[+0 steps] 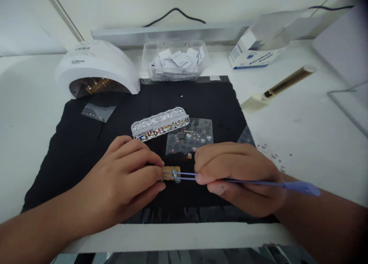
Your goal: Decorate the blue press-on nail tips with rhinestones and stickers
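Observation:
My left hand [135, 175] is closed on the left end of a small golden-brown strip with a wavy edge [169, 169]. A shiny, rounded, greyish piece [176, 175] sits near the strip's right end. Purple tweezers [258, 182] are pinched in my right hand [238, 175], their tips reaching left over the strip near my left fingertips. Whether the tips grip anything is too small to tell. Just beyond the hands lie a clear sticker sheet [198, 131] and a long clear case of rhinestones [161, 124].
A white nail lamp [97, 68] stands back left, by a small clear sheet [99, 112]. Behind the black cloth [207, 95] is a plastic tub of white packets [175, 64]. An alcohol pad box [258, 51] and a brush with a gold handle [287, 81] are at right.

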`<state>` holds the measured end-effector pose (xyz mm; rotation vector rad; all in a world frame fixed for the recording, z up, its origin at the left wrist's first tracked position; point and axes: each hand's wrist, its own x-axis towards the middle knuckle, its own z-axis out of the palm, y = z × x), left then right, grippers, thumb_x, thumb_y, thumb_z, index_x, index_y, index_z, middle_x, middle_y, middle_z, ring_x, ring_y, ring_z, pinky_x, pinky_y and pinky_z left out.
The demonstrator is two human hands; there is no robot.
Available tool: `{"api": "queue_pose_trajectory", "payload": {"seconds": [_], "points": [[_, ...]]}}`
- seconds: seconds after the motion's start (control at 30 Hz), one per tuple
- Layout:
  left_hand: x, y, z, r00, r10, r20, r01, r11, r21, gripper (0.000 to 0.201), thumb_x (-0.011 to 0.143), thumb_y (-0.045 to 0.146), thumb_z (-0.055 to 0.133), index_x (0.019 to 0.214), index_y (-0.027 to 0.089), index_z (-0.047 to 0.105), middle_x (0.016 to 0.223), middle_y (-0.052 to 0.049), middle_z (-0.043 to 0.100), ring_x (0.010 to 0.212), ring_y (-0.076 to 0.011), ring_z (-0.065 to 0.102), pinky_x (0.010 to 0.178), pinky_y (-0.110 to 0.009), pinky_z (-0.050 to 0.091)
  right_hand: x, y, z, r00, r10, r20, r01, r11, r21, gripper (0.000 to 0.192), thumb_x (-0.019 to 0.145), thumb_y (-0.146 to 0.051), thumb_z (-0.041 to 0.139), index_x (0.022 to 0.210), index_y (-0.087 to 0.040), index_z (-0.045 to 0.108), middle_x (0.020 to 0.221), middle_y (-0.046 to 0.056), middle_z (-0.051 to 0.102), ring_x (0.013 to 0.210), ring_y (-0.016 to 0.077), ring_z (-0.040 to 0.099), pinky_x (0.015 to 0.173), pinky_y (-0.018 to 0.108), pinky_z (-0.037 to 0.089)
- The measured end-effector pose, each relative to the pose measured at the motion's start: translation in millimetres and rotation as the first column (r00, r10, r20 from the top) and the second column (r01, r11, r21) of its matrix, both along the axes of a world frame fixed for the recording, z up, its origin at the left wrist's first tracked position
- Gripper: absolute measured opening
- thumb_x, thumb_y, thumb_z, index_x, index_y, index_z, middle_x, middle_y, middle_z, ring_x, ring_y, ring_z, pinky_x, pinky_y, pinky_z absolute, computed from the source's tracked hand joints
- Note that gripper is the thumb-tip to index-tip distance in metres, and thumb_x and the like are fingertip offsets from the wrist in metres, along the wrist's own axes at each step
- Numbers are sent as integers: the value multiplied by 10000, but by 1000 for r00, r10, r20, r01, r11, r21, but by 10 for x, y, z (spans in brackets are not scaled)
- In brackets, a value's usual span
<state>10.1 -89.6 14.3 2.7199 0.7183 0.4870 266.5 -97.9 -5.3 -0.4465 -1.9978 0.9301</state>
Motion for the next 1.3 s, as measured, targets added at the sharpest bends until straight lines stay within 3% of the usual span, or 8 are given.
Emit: {"api": "queue_pose_trajectory", "payload": {"seconds": [0.27,0.53,0.9,1.3], "points": [[-6,1,22,1000,-3,6,3,1000,-16,64,913,175,637,972,186,615,1037,-26,683,919,-172,584,852,-392,402,23,6,18,999,10,37,-10,1000,-4,122,942,-143,511,954,-129,631,827,65,662,779,137,611,762,301,574],[2,3,36,1000,-13,9,13,999,-37,92,900,152,649,978,183,611,1048,-22,693,913,-163,601,867,-382,415,29,10,14,1000,27,-8,-27,999,-24,122,910,-104,539,952,-103,654,799,84,672,745,143,614,708,299,569],[-3,5,46,1000,-10,19,11,1000,-9,80,904,165,647,977,198,637,1024,-9,719,920,-175,621,875,-387,408,76,66,3,994,-38,-105,24,991,-134,133,898,-136,555,915,-130,687,732,52,644,642,133,584,588,295,498],[8,3,59,1000,6,3,-6,1000,16,65,930,203,599,952,206,660,1017,-8,709,903,-169,609,862,-386,391,114,100,-74,969,-111,-219,64,975,-211,140,929,-201,573,955,-155,703,741,35,641,651,136,585,581,290,481]]}}
